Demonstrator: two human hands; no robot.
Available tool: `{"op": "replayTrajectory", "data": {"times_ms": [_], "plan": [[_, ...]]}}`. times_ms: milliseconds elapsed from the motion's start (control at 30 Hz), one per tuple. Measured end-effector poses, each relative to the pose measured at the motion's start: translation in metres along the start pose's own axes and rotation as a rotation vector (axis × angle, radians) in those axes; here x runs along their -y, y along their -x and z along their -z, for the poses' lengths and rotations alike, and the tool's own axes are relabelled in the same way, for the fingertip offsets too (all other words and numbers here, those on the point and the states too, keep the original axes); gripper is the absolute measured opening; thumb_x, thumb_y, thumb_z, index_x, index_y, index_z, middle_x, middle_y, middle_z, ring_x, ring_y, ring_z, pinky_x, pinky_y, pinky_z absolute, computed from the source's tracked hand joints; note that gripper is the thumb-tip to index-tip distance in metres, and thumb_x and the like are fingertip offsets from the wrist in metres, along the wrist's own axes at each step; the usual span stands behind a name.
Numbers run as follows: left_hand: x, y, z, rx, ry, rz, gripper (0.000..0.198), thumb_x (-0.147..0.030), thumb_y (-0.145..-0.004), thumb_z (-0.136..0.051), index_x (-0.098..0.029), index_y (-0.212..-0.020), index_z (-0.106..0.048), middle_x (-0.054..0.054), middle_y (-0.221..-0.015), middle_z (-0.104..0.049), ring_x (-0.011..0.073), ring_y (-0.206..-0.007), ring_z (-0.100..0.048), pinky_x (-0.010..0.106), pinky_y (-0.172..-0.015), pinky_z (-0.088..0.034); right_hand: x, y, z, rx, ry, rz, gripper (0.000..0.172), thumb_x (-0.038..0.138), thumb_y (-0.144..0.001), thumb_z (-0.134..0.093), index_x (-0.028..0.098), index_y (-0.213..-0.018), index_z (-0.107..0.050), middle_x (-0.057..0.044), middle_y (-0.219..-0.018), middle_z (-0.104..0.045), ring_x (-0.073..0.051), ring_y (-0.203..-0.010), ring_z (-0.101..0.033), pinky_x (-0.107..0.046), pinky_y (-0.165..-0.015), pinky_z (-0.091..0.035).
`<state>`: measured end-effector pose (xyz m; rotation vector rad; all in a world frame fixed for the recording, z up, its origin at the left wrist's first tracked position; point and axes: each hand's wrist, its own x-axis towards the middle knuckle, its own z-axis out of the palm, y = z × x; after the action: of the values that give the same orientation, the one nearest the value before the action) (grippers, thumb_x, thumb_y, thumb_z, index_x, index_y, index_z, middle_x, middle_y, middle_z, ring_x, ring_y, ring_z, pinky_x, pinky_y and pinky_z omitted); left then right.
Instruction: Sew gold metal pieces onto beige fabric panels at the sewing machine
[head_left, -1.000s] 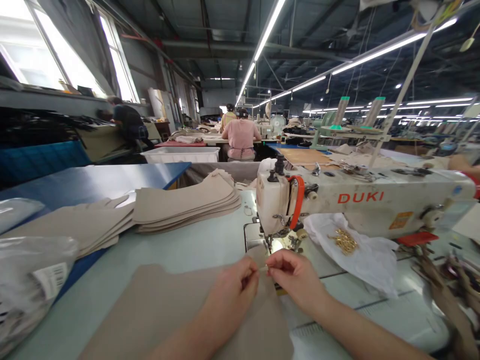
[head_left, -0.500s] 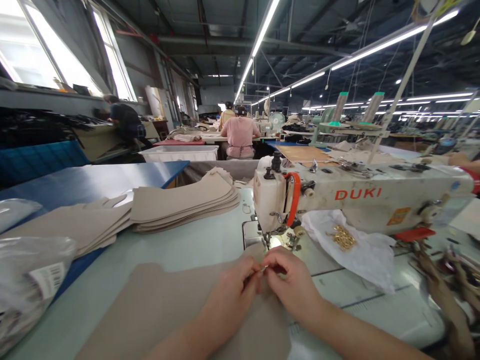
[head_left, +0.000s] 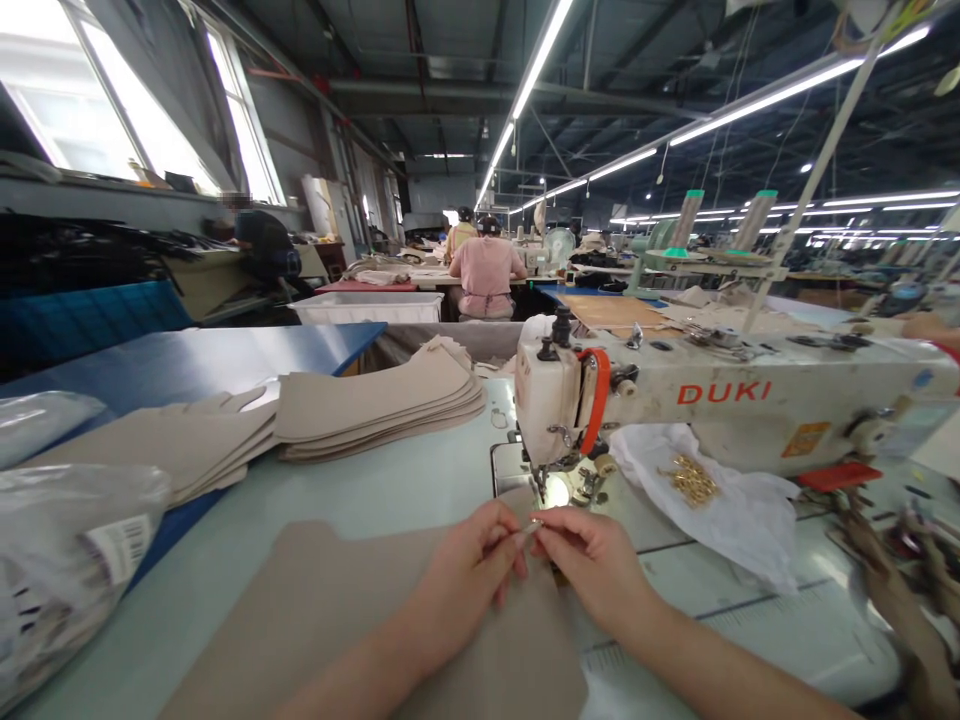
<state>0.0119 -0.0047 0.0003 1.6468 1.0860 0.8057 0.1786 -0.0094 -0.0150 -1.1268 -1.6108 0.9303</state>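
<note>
Just in front of the sewing machine's needle area, my left hand (head_left: 476,570) and my right hand (head_left: 592,555) meet fingertip to fingertip. Between the left thumb and fingers is a narrow light strip (head_left: 529,533), its far part hidden by the fingers. The right thumb and forefinger pinch a small shiny metal piece (head_left: 535,521) at the strip's tip; its exact kind is too small to tell. Under both hands a large beige fabric panel (head_left: 360,590) lies flat, its upper end near the presser foot of the sewing machine (head_left: 551,400).
Small gold metal pieces (head_left: 688,480) lie on a white cloth (head_left: 750,510) right of the needle. Stacked beige panels (head_left: 375,410) rest at the back left, with a clear plastic bag (head_left: 67,560) nearer. A person in pink (head_left: 487,270) sits ahead, back turned.
The hands stay together at the fingertips with small finger shifts; more of the light strip now shows between them. The whole view has shifted slightly, and the panel lies as before.
</note>
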Motion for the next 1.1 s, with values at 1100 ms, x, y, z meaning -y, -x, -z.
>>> {"op": "replayTrajectory", "data": {"times_ms": [1100], "plan": [[-0.008, -0.006, 0.011, 0.042, 0.592, 0.336, 0.030, -0.028, -0.066, -0.070, -0.016, -0.091, -0.058, -0.001, -0.065, -0.065, 0.0065, -0.045, -0.054, 0.017, -0.044, -0.038, 0.001, -0.019, 0.001, 0.207, -0.517, -0.319, 0.030, 0.038, -0.059, -0.078, 0.017, -0.064, -0.056, 0.003, -0.059, -0.063, -0.010, -0.054, -0.055, -0.024, -0.058, -0.043]]}}
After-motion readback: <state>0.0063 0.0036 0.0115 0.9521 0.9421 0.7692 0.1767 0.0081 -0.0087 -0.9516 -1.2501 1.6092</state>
